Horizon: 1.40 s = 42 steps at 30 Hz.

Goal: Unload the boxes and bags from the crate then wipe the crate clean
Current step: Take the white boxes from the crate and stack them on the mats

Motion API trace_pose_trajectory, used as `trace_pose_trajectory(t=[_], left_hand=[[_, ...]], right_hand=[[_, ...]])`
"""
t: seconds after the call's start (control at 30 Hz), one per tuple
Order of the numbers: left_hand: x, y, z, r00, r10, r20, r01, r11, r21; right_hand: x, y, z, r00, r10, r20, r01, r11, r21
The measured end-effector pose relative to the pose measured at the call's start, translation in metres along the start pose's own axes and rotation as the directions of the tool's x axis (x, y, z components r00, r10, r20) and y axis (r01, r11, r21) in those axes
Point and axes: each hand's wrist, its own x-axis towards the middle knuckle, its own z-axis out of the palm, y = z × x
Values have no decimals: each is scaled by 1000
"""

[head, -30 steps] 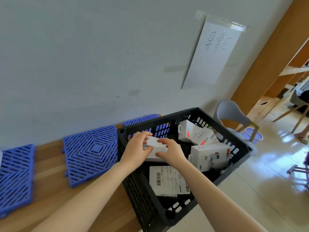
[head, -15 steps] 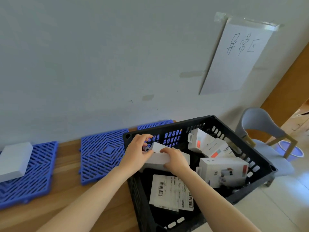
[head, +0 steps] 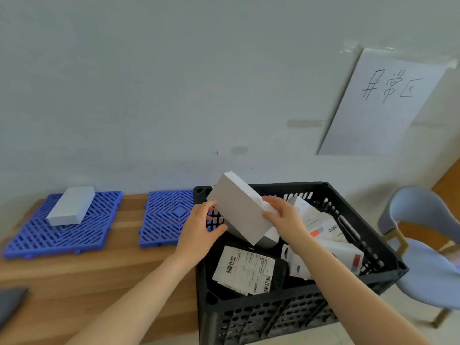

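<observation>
You held the white box (head: 239, 210) in both hands, above the rear-left corner of the crate (head: 273, 317) and clear of its contents. Your left hand (head: 199, 235) curled round the box's lower left edge. Your right hand (head: 283, 217) gripped its right long edge.

Long axis: far-left and high to near-right and low, broad face tilted toward you.

A blue grid mat (head: 166, 220) lay just left of the crate. A second mat (head: 37, 240), farther left, carried another plain box (head: 72, 205).

Judgement: set-down lies leftward, so the left hand is the nearer one to lead.

- White box: matte card, a flat, sharp-cornered slab, rigid by the look.
- Crate: black perforated plastic.
- Left inside: a flat, soft black bag (head: 281, 267) with a barcoded label, and printed cartons (head: 323, 227) along the right wall.
- Table (head: 99, 270): wood planks.
</observation>
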Motion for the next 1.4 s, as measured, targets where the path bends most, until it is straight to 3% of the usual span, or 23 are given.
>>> trace_pose_trajectory(t=[0.2,0.43,0.67,0.97,1.4], left_hand=[[-6,10,-11,997,-4,77,11,995,-98],[5,-21,-79,998,-18,-63,9,990,-144],[14,-100,-203,977,-49,-207,22,991,-130],[17,-215,-320,972,-190,-139,189,982,-17],[63,-327,-372,902,-414,-122,424,903,68]], right_hand=[[-6,-30,14,996,74,58,-89,930,356],[13,-81,88,984,27,175,-112,860,499],[34,-146,228,960,49,275,-203,797,568],[50,-186,387,896,130,426,-351,794,496],[136,-173,530,787,201,584,-437,849,296]])
